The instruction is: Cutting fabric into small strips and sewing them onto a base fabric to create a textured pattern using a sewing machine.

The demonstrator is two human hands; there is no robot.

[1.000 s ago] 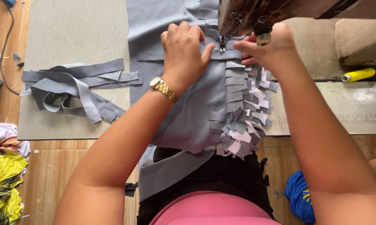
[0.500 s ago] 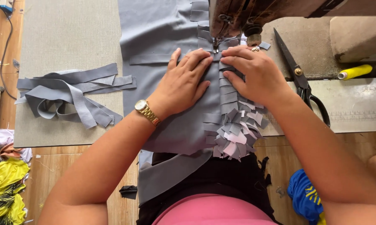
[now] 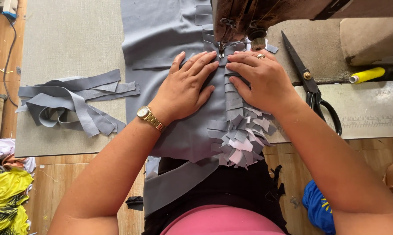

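Head view, looking straight down: both hands lie flat on the grey fabric (image 3: 170,135), which is spread on the table (image 3: 70,48) under the sewing machine (image 3: 266,15). The left hand (image 3: 185,89) has its fingers spread and pressed on the cloth, gripping nothing. The right hand (image 3: 264,80) is also open and flat, fingertips just short of the needle (image 3: 221,45), lying on a row of short grey tabs (image 3: 242,139). This cloth looks soft, light and limp, so flat palms beside the seam seem the best hold. Black scissors (image 3: 312,87) lie to the right, loose grey strips (image 3: 70,102) well to the left.
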